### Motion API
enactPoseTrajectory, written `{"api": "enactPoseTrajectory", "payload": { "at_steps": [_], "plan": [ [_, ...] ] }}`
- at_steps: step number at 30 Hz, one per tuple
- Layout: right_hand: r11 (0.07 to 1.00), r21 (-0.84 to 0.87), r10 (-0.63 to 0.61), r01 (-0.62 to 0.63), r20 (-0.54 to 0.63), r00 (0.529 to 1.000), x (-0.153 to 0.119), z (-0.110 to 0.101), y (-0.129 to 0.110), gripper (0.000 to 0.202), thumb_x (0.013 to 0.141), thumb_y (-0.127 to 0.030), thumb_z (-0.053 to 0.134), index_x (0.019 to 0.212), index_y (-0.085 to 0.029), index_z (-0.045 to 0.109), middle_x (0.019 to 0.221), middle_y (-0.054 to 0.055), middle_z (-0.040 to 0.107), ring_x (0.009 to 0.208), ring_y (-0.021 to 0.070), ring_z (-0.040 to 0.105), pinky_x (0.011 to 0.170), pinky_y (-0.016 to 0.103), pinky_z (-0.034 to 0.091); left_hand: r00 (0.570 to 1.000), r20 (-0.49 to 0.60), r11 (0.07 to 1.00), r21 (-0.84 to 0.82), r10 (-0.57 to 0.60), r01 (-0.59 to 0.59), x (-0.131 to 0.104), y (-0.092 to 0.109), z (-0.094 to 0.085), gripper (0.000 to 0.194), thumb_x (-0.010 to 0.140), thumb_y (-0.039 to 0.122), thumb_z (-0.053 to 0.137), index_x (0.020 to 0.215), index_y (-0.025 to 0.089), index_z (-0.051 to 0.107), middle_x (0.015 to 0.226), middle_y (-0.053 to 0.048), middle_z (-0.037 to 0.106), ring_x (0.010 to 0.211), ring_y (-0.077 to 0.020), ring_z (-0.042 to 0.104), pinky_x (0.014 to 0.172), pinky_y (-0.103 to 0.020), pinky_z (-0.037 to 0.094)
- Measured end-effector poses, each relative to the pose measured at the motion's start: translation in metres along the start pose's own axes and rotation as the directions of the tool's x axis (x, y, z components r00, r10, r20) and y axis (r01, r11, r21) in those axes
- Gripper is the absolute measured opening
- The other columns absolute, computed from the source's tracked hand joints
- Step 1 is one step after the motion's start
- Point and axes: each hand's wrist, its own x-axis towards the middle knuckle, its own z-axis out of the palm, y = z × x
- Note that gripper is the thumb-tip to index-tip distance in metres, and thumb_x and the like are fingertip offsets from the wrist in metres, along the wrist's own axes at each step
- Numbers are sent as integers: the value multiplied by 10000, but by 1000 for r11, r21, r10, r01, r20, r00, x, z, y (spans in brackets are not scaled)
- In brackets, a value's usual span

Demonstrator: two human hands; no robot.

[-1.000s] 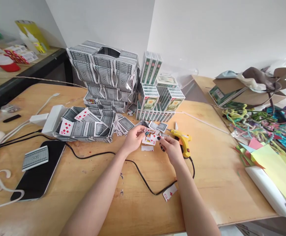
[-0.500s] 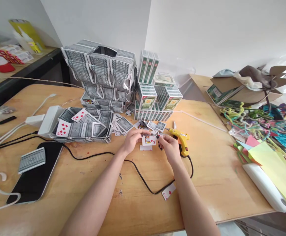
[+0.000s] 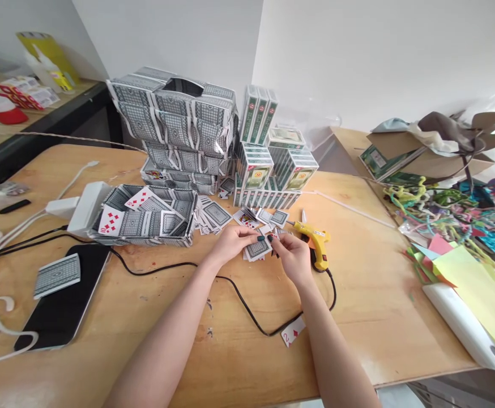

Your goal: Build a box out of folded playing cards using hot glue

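A playing card [image 3: 257, 249], its grey patterned back facing up, is pinched between my two hands just above the table. My left hand [image 3: 234, 241] grips its left upper edge with thumb and fingers. On the opposite edge, my right hand [image 3: 292, 252] closes thumb and fingertips on the card. Parts of other cards lie underneath. Loose cards [image 3: 216, 214] are spread behind my hands. Right beside my right hand lies a yellow glue gun [image 3: 319, 241], its nozzle pointing left. A two of diamonds [image 3: 293, 331] rests by my right forearm.
An open box made of cards [image 3: 145, 232] sits left, with a larger card-covered structure [image 3: 179, 119] behind it. Card packs [image 3: 258, 170] are stacked at the back. A black cable [image 3: 247, 309] crosses the table. A phone [image 3: 67, 306] lies left, coloured paper [image 3: 468, 277] right.
The held card has been tilted so that its patterned back shows, where a red-marked king face was visible between my hands before. Both hands stay in nearly the same place.
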Motion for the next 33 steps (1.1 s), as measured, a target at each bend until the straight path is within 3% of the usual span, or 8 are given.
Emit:
{"api": "enactPoseTrajectory", "payload": {
  "at_steps": [9, 18, 26, 33],
  "plan": [
    [1000, -4, 9, -9, 20, 1000, -4, -1, -11, 286, 724, -445, 574, 632, -180, 634, 485, -4, 510, 470, 118, 424, 450, 243, 324, 998, 70, 998, 60, 9, -13, -3, 10, 4, 238, 609, 339, 706, 731, 135, 689, 751, -59, 692, 695, -168, 609, 655, -276, 471],
    [999, 37, 34, -34, 7, 999, -4, 1, -7, 257, 704, -412, 598, 591, -183, 622, 527, -6, 531, 484, 114, 425, 464, 244, 322, 992, 88, 977, 184, 92, -107, -6, 3, 8, 196, 728, 315, 582, 723, 120, 590, 644, -7, 576, 578, -101, 502, 532, -209, 389],
    [1000, 16, 0, 0, 8, 1000, -2, -1, -4, 268, 701, -414, 592, 572, -180, 599, 585, 11, 549, 545, 127, 430, 492, 248, 331, 978, 28, 931, 301, 209, -208, -7, -2, 15, 136, 771, 249, 496, 696, 142, 529, 630, 6, 522, 578, -97, 452, 521, -200, 369],
    [1000, 12, 4, -4, 1, 1000, 1, 0, -4, 274, 719, -441, 582, 741, -174, 638, 713, 35, 582, 589, 128, 456, 523, 240, 367, 967, -102, 941, 274, 233, -198, -5, -5, 17, 185, 781, 327, 509, 752, 148, 547, 696, -13, 583, 616, -117, 514, 554, -212, 404]
  ]
}}
